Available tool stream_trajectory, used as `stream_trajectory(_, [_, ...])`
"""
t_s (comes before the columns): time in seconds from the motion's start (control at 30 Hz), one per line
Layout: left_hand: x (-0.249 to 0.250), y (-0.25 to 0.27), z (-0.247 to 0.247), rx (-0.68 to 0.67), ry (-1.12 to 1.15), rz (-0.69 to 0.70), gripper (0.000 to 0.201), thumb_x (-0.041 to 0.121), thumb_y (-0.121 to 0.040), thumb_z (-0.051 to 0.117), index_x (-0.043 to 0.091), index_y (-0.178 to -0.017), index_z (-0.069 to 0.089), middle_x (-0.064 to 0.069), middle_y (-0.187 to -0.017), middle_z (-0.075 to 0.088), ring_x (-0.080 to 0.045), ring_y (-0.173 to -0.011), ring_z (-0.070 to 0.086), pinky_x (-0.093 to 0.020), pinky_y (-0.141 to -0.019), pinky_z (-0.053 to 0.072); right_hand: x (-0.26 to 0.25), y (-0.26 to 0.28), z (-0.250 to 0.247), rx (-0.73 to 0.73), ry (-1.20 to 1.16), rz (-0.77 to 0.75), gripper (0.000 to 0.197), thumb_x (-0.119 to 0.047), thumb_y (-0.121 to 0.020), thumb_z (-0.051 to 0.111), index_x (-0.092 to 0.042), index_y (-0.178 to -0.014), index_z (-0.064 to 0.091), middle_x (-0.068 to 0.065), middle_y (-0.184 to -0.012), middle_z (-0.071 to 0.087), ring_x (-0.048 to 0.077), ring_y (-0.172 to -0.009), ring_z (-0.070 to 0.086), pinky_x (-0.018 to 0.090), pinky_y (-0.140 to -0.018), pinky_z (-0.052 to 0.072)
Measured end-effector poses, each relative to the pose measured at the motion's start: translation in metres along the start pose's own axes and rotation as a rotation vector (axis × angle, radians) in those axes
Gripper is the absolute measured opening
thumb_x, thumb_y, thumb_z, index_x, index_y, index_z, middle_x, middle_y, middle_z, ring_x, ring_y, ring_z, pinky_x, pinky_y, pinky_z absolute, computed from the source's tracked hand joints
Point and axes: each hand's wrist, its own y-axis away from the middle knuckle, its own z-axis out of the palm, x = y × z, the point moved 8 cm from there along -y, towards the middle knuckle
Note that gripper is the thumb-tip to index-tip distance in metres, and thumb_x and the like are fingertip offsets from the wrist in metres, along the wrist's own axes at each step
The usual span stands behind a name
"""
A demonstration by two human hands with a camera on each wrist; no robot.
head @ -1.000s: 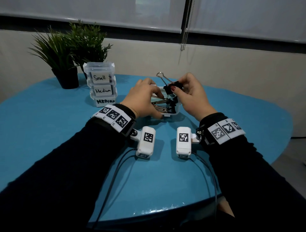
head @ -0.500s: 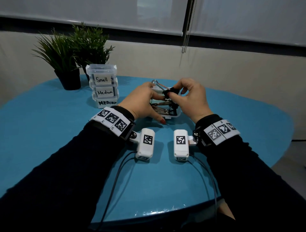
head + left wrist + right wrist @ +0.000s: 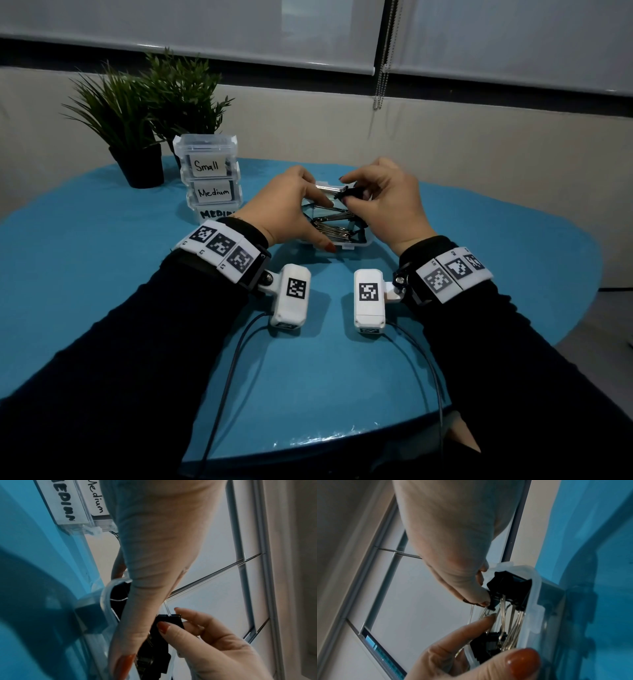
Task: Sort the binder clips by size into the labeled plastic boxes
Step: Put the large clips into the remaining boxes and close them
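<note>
- Black metal binder clip (image 3: 349,194), frame centre, pinched in right hand (image 3: 383,202) over the clear plastic box (image 3: 356,244), probably for placing inside.
- Left hand (image 3: 291,209) curls around the box on the blue desk (image 3: 102,274), steadying it.

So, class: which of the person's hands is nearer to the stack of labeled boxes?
Left. The left hand grips the open box just right of the stack; the right hand, pinching a binder clip, is farther right.

Hidden and cut off

Your left hand (image 3: 286,209) covers the end of the bottom box label (image 3: 216,214), so you read only "MEDIU". Both hands hide much of the open box (image 3: 356,244); its clips (image 3: 334,228) are too tangled to count.
</note>
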Motion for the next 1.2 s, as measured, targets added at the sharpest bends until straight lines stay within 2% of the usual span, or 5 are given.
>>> stream_trajectory(0.4, [-0.007,0.008,0.001,0.05,0.348,0.02,0.045,0.036,-0.052,0.098,0.024,-0.086,0.071,0.002,-0.099,0.066,-0.013,-0.096,0.063,-0.041,-0.093,0.053,0.008,-0.004,0.01,-0.069,0.228,0.103,0.013,-0.002,-0.07,0.077,-0.013,-0.076,0.075,0.0,-0.081,0.054,0.022,-0.077,0.056,0.029,-0.067,0.043])
stream_trajectory(0.67, [-0.013,0.006,-0.005,0.115,0.515,-0.009,0.072,0.011,-0.057,0.097,0.018,-0.1,0.04,-0.012,-0.109,0.07,-0.018,-0.105,0.069,-0.038,-0.094,0.056,0.029,0.009,0.001,-0.071,0.015,0.287,0.009,-0.033,-0.074,0.086,-0.032,-0.077,0.077,-0.014,-0.113,0.05,0.01,-0.119,0.047,0.045,-0.106,0.041])
stream_trajectory(0.9, [-0.017,0.003,-0.001,0.081,0.584,-0.02,0.067,0.004,-0.06,0.094,0.019,-0.101,0.043,-0.008,-0.112,0.07,-0.015,-0.109,0.068,-0.029,-0.094,0.056,0.063,0.023,0.01,-0.011,-0.417,0.668,0.06,-0.036,-0.058,0.094,-0.023,-0.102,0.053,0.012,-0.112,0.066,0.031,-0.096,0.071,0.051,-0.08,0.061])
stream_trajectory(1.07, [-0.024,0.002,0.008,0.076,0.734,-0.081,0.041,0.0,-0.084,0.076,0.005,-0.118,0.054,-0.006,-0.117,0.066,-0.009,-0.106,0.064,-0.017,-0.09,0.052,0.065,0.029,0.02,-0.078,-0.536,0.689,0.034,-0.029,-0.081,0.083,-0.006,-0.097,0.064,0.015,-0.089,0.071,0.026,-0.076,0.07,0.037,-0.066,0.061])
stream_trajectory(1.2, [-0.045,0.002,-0.001,0.22,0.606,-0.185,0.02,0.01,-0.103,0.053,0.009,-0.121,0.062,-0.002,-0.122,0.064,-0.009,-0.092,0.059,-0.036,-0.098,0.052,0.068,0.025,0.021,-0.064,-0.547,0.637,0.026,-0.032,-0.085,0.078,-0.01,-0.085,0.064,0.011,-0.082,0.07,0.02,-0.068,0.066,0.031,-0.061,0.057])
